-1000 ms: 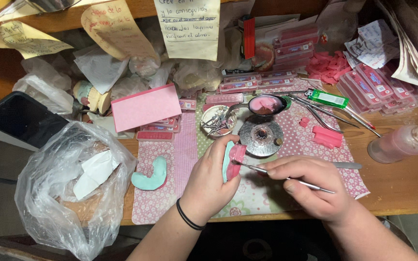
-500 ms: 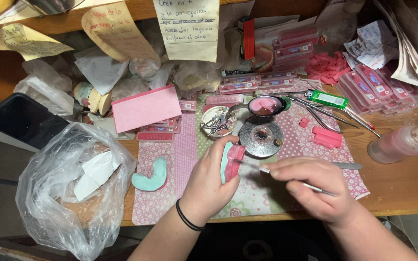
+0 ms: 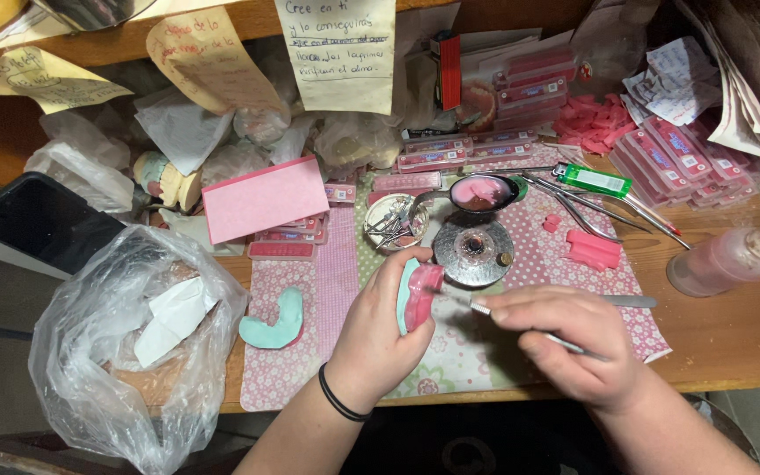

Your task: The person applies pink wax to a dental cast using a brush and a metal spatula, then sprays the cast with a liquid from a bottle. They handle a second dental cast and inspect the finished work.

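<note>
The left hand (image 3: 378, 330) is clenched around a pale turquoise dental cast topped with pink wax (image 3: 415, 295), holding it upright over the near edge of the wooden workbench (image 3: 732, 339), above a pink patterned mat (image 3: 565, 264). The right hand (image 3: 573, 343) grasps a thin metal carving instrument (image 3: 485, 310) in a pen grip, its tip touching the pink wax.

Just beyond the cast sit a round dark metal burner (image 3: 472, 249), a spoon-like ladle of melted pink wax (image 3: 478, 191) and a small tin of metal bits (image 3: 393, 222). To the right of the burner lie pink wax blocks (image 3: 593, 248), metal tweezers (image 3: 582, 207) and a green lighter (image 3: 593, 179). A cloudy plastic bottle of pinkish liquid (image 3: 721, 261) lies near the right edge.

Left of the left hand rests a second turquoise horseshoe-shaped cast (image 3: 276, 322); beyond it is a pink rectangular box (image 3: 264, 199). At the near left corner bulges a crumpled clear plastic bag (image 3: 125, 343), with a black phone (image 3: 44, 222) beyond it.
</note>
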